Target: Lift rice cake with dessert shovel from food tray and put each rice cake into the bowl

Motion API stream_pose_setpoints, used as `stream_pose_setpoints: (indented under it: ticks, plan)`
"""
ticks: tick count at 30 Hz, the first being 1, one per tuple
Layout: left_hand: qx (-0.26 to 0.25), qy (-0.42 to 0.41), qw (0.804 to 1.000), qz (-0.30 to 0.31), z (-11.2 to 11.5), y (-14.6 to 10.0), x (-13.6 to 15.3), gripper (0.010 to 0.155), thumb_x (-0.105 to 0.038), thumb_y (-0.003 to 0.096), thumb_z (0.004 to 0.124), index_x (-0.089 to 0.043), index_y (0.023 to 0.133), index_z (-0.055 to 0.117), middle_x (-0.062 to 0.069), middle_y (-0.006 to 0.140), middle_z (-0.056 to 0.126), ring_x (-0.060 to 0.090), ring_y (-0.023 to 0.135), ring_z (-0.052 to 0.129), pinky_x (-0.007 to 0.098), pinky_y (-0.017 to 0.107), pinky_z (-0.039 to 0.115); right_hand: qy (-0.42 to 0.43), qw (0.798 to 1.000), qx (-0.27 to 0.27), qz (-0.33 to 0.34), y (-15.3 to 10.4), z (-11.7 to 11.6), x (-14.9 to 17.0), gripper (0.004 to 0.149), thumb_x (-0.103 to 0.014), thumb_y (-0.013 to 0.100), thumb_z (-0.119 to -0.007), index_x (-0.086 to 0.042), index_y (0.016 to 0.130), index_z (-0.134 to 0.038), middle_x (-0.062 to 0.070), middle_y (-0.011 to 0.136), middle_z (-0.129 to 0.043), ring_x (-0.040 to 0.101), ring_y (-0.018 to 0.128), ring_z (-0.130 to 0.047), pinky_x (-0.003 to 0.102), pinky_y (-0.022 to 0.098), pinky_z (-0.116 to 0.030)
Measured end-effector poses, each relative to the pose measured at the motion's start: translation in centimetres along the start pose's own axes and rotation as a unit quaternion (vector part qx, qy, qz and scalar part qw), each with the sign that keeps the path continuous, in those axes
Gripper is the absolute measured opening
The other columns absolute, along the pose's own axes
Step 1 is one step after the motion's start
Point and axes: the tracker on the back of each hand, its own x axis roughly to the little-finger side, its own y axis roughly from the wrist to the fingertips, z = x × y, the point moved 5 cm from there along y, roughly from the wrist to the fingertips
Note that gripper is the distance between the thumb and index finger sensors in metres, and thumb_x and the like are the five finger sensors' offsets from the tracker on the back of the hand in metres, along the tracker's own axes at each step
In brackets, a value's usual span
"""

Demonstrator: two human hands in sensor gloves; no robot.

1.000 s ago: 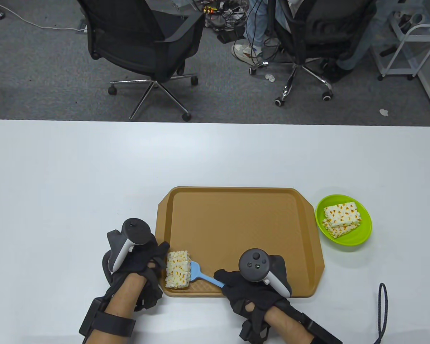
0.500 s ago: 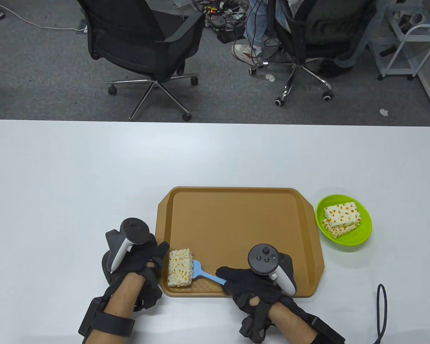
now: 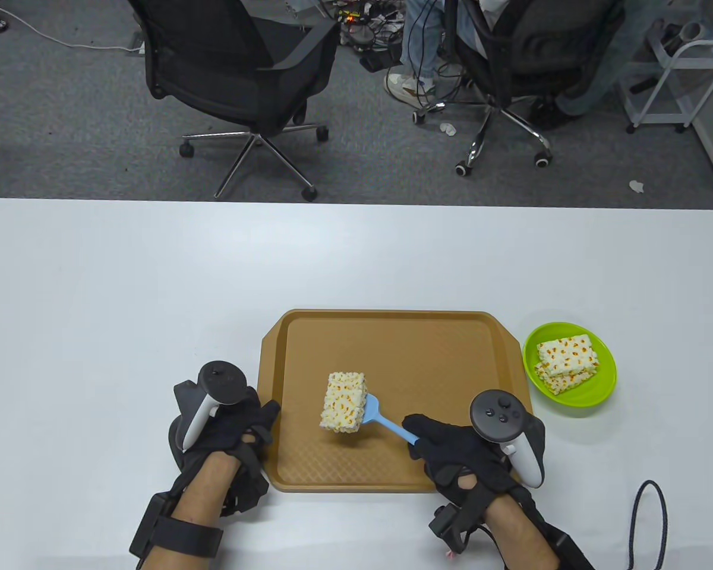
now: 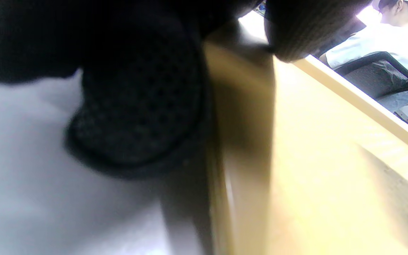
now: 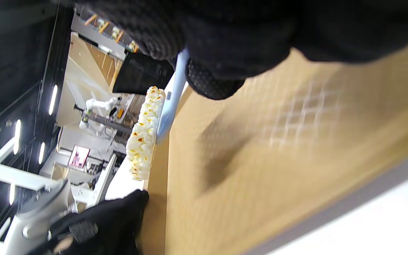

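Both hands in black knit gloves w/ cut-out holes over the backs. Left hand [image 3: 229,430]: dark grey round-headed tracker [image 3: 214,392] w/ white handle strapped on top; wide black band [image 3: 178,531] round the forearm w/ a boxy black unit on its outer side. Right hand [image 3: 463,460]: same type of tracker [image 3: 505,424], buttons & stick visible on its round face, white grip; black strap & small black block [image 3: 451,525] at the wrist. Glove fabric shows dotted mesh texture up close in wrist views.

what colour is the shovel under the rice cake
Light blue shovel, carrying the rice cake; clearest in the table view.
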Motion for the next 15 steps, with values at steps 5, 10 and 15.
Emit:
stream_pose_setpoints:
  ticks: [5,10,15]
  plan:
    - [0.000,-0.001,1.000,0.000,0.0,0.0,0.0,0.068,-0.049,0.0496,0.075,-0.006,0.100,0.056,0.013,0.052,0.103,0.022,0.020,0.111,0.040,0.010,0.092,0.026,0.998,0.058,-0.010,-1.1,3.8,0.5,0.055,-0.027,0.038,-0.071,-0.015,0.092,-0.072,0.013,0.072,-0.089,0.013,0.025,-0.094,0.037,0.020,-0.088]
    - [0.005,-0.008,1.000,-0.001,0.0,0.1,0.2,0.067,-0.048,0.0498,0.075,-0.007,0.100,0.056,0.013,0.052,0.103,0.023,0.020,0.111,0.041,0.011,0.092,0.042,0.990,0.135,-0.031,-2.7,7.9,1.5,0.055,-0.027,0.039,-0.070,-0.014,0.092,-0.072,0.013,0.071,-0.089,0.013,0.024,-0.094,0.037,0.020,-0.088]
    - [0.005,-0.007,1.000,-0.001,0.0,0.1,0.1,0.067,-0.048,0.0499,0.075,-0.007,0.100,0.056,0.013,0.052,0.103,0.023,0.020,0.111,0.041,0.011,0.092,0.065,0.978,0.188,-0.055,-4.1,10.9,2.8,0.055,-0.028,0.039,-0.069,-0.014,0.093,-0.071,0.013,0.072,-0.089,0.013,0.024,-0.094,0.037,0.020,-0.088]
